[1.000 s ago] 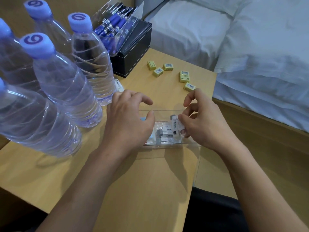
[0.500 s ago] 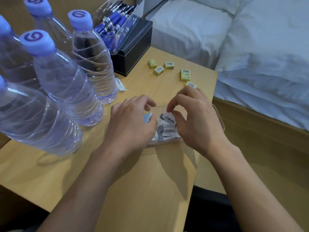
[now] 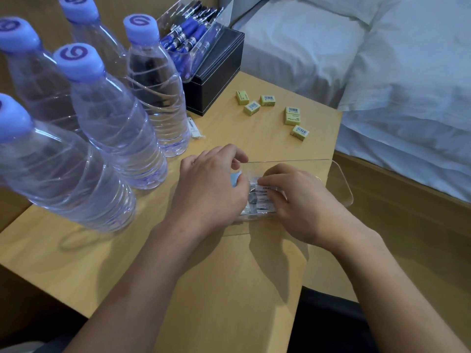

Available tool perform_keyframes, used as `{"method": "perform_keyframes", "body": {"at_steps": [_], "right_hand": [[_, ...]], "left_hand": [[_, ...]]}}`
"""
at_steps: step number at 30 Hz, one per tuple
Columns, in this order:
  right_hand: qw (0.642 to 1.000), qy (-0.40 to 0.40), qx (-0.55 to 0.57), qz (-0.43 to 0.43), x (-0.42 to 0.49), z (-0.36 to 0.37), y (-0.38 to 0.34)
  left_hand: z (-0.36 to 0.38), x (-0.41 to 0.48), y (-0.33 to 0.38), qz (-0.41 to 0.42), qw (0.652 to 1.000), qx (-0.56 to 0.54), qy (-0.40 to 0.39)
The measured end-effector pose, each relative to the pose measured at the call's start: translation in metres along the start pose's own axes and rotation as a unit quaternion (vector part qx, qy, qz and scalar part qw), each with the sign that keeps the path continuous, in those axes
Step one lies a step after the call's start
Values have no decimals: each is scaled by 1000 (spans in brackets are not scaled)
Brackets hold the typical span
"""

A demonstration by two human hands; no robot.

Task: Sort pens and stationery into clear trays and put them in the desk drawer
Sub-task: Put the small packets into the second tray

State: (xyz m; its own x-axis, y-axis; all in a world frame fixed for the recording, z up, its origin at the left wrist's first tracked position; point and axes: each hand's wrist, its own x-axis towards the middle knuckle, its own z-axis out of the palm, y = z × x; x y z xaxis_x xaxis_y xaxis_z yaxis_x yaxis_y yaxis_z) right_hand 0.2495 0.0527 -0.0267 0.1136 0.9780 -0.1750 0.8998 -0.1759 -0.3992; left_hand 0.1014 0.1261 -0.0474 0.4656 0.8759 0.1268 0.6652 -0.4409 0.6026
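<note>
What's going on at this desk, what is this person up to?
A person is sorting stationery on a wooden desk. The left hand grips the left end of a clear tray. The right hand has its curled fingers on the small white packets inside it; I cannot tell whether it pinches or presses them. Yellow erasers lie loose on the desk beyond the tray. Blue pens sit in a second tray on a black box, beside water bottles.
</note>
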Motion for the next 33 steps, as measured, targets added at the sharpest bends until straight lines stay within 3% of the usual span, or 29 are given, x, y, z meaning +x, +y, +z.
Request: {"method": "perform_keyframes", "body": {"at_steps": [8, 18, 23, 29, 33], "right_hand": [[996, -90, -21, 6, -17, -12, -3], [991, -133, 7, -7, -18, -12, -4], [986, -163, -43, 13, -29, -16, -17], [979, -107, -168, -37, -33, 0, -29], [976, -83, -201, -16, -27, 0, -34]], "left_hand": [[1, 1, 1, -7, 1000, 2, -3], [2, -2, 6, -47, 998, 38, 20], [4, -2, 5, -54, 997, 54, 23], [6, -2, 3, -59, 996, 57, 24], [5, -2, 3, -60, 997, 51, 26]]}}
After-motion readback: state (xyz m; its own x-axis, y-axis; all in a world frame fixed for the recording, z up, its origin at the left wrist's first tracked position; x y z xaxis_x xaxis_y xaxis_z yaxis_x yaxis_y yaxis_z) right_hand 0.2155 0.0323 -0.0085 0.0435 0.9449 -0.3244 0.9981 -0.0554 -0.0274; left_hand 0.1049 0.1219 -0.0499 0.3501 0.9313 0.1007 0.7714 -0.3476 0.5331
